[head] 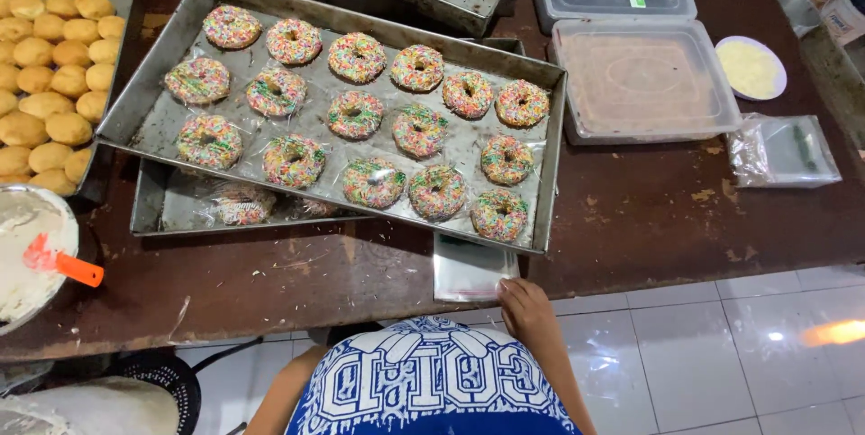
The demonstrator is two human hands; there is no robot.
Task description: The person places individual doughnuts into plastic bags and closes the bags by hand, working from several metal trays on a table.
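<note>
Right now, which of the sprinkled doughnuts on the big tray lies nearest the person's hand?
The doughnut at the tray's near right corner, last in the front row. It sits just above the right hand, which touches a stack of clear bags.

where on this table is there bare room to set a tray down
Bare brown table lies right of the sprinkle-doughnut tray, below the lidded tub and left of the small bag. A narrower strip runs along the front edge, between the icing bowl and the clear bags by the right hand. Elsewhere is crowded.

place: bakery workroom | evidence: trays (126,110) of sprinkled doughnuts (356,115), plain buns (54,56), icing bowl (27,255)
</note>
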